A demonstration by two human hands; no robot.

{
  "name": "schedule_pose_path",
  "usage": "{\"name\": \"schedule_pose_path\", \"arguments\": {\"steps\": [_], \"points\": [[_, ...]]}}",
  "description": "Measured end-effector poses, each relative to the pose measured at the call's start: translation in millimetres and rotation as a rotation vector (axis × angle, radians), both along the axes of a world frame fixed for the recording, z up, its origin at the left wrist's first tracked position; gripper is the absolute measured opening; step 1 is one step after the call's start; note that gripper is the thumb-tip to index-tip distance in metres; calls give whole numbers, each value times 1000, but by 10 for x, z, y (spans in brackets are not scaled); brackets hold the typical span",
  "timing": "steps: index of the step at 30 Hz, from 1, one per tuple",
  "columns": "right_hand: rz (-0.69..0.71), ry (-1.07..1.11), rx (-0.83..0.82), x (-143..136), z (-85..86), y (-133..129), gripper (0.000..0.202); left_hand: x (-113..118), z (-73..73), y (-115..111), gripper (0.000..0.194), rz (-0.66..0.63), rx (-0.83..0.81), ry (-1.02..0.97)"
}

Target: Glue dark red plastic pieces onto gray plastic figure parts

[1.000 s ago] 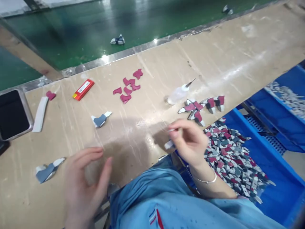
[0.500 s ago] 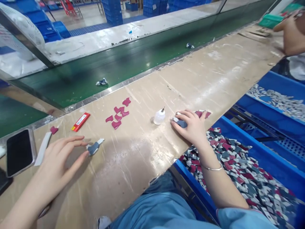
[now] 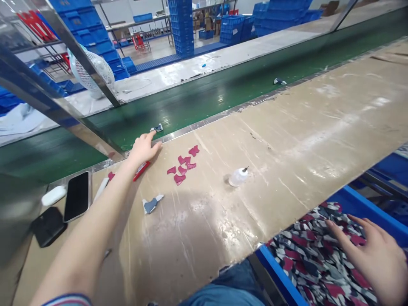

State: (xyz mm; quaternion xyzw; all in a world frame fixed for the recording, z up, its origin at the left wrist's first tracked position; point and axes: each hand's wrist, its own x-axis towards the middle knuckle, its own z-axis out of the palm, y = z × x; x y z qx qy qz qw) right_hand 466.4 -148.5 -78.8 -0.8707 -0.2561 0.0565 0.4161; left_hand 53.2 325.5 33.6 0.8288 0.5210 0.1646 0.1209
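My left hand [image 3: 145, 148] reaches over the table's far edge, fingers stretched out and thumb apart. Its fingertips are at a small dark-blue and white piece [image 3: 157, 128] on the green belt; whether they touch it I cannot tell. My right hand [image 3: 374, 255] is spread with nothing visible in it, above a blue bin [image 3: 276, 276] full of maroon, grey and white pieces [image 3: 318, 242]. On the table lie another blue-grey and white piece [image 3: 152, 204], several flat maroon pieces [image 3: 182, 170] and a white squeeze bottle [image 3: 238, 177] with a thin dark tip.
A red packet [image 3: 140, 171] lies partly under my left forearm. Left of it are a phone [image 3: 77, 196], a white case [image 3: 53, 195] and a black case [image 3: 49, 226]. Metal posts [image 3: 86, 136] rise by the belt [image 3: 219, 100], where another small piece [image 3: 279, 81] lies.
My left hand has moved forward from beside the tabletop piece to the belt. My right hand has left the table for the bin, and the pieces near it on the table are gone. The view has shifted.
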Motion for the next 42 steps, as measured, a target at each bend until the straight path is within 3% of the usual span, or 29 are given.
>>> {"name": "schedule_pose_path", "arguments": {"steps": [2,4,7,10,13,16,19,22,24,27,29,32,35,38,42], "points": [[-125,42,-34,-200,162,118,31,197,-44,255,52,88,11,-27],[-158,143,58,-455,359,268,37,347,-72,440,48,134,15,-58],[52,254,215,-839,585,431,41,429,-98,581,42,133,21,-120],[349,404,410,-1181,708,586,25,337,-104,594,35,97,45,-219],[667,803,575,-1511,790,873,26,153,-84,453,19,71,72,-331],[680,1291,666,-1799,829,1246,54,-89,-51,65,20,89,98,-399],[569,1511,696,-1913,790,1550,71,-414,-17,-586,27,71,205,-408],[669,1502,693,-1775,680,1744,71,-768,9,-1376,23,4,285,-383],[798,1401,682,-1603,600,1840,57,-948,7,-1899,23,-16,237,-346],[927,1240,603,-1431,549,1944,30,-1039,-50,-2573,54,45,46,-375],[939,1200,569,-1485,594,1965,27,-978,-123,-2896,66,71,-46,-485],[862,1197,597,-1848,737,1891,44,-789,-248,-3156,70,74,-113,-653],[798,1049,569,-2323,834,1712,48,-622,-354,-3219,76,58,-239,-795],[751,678,557,-2624,793,1525,48,-545,-428,-3220,83,66,-274,-859],[688,365,573,-2704,658,1395,44,-525,-464,-3235,89,52,-265,-857]]}}
